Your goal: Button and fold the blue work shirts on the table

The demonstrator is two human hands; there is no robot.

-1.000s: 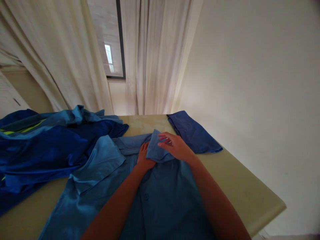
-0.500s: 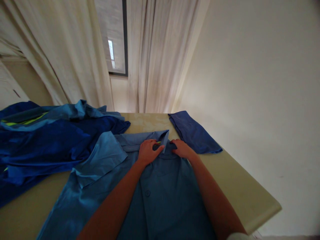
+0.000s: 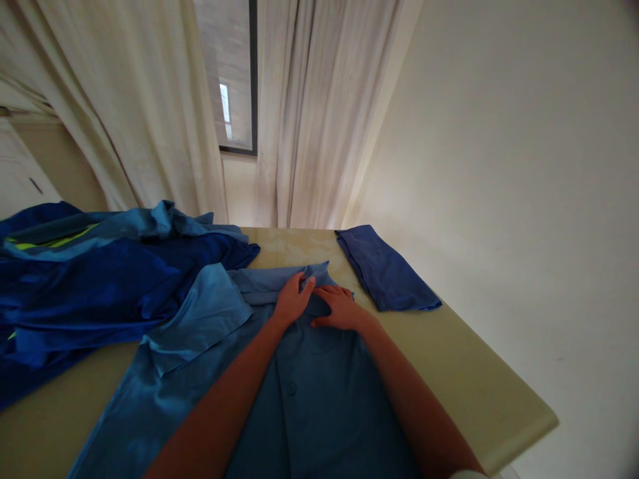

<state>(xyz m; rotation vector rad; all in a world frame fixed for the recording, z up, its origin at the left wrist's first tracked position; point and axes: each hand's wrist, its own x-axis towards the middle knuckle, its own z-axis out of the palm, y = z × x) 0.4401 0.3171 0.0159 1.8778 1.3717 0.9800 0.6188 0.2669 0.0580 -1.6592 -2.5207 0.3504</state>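
Observation:
A light blue button-up shirt (image 3: pixel 299 392) lies spread front-up on a beige table (image 3: pixel 464 372), collar at the far end. My left hand (image 3: pixel 292 299) rests flat on the collar, fingers stretched out and together. Just to its right, my right hand (image 3: pixel 337 309) presses flat on the shirt below the collar, fingers extended toward the left hand and nearly touching it. Neither hand grips anything. The shirt's left sleeve (image 3: pixel 200 319) is folded over toward the left.
A heap of dark blue garments (image 3: pixel 100 279) with a yellow-green stripe fills the table's left side. A folded dark blue cloth (image 3: pixel 384 269) lies at the far right. White curtains (image 3: pixel 309 113) and a window stand behind; a plain wall is on the right.
The collar flap that my right hand held up a second ago now lies down. Both hands have come together flat at the collar; my right hand slid left.

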